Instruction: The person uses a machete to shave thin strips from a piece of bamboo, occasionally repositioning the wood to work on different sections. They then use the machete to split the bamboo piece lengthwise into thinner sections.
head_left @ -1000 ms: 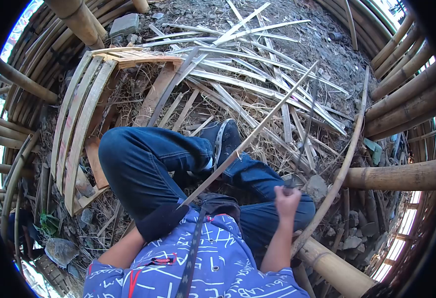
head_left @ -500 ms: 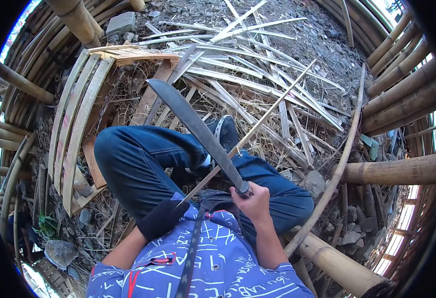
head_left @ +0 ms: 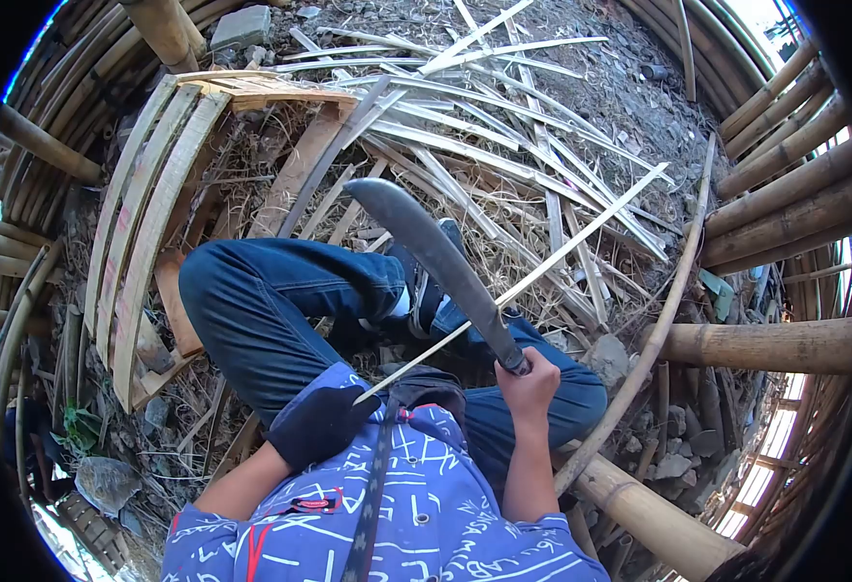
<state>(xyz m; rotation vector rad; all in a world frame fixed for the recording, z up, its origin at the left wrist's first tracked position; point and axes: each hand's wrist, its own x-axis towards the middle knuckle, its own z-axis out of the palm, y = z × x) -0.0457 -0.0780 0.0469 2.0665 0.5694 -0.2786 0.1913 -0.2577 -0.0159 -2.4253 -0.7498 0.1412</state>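
Observation:
My left hand (head_left: 321, 425), in a black glove, is closed around the lower end of a long thin bamboo strip (head_left: 566, 248) near my waist. The strip slants up to the right over my crossed legs. My bare right hand (head_left: 528, 380) grips the dark handle of a machete (head_left: 431, 250). Its broad blade points up and to the left, crossing over the strip close to the handle. Both of my forearms rest near my lap, over the patterned blue shirt.
Many split strips (head_left: 503, 160) lie in a heap ahead. A wooden crate (head_left: 150, 228) stands at the left. Thick bamboo poles (head_left: 765, 346) lie at the right, beside a curved stick (head_left: 676, 301) and rocks. Part of a person (head_left: 36, 436) shows at the far left.
The machete and my right hand have shifted to the right. The strip's far end has swung right and down, and its paler side now shows. My gloved hand has barely moved.

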